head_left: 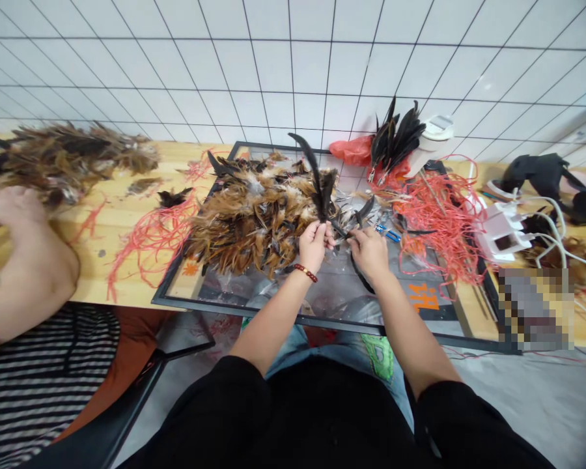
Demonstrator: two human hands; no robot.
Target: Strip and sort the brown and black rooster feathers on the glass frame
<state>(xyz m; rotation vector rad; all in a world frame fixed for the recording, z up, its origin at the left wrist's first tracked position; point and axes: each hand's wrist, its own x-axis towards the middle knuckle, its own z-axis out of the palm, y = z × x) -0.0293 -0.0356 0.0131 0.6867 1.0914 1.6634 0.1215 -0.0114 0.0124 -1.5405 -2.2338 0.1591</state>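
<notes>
Pinched upright in my left hand [313, 246] is a small bunch of black feathers [317, 179], one long and curving to the left. A beaded bracelet [305, 272] circles that wrist. My right hand [370, 251] is closed on a dark feather [364, 212] close beside it, though the fingertips partly hide the grip. Just left of my hands lies a large heap of brown feathers [254, 218]. Beyond my right fingers rests a small blue-handled tool [388, 233], seemingly a pair of snips.
Tangled pink string [437, 218] covers the right side, with more string [159, 228] at left. Black feathers [395, 140] stand by a red bag [351, 151]. White chargers [502, 231] trail cables. A co-worker's arm [34, 254] reaches toward another feather pile [63, 159]. The glass panel has a black frame [273, 314].
</notes>
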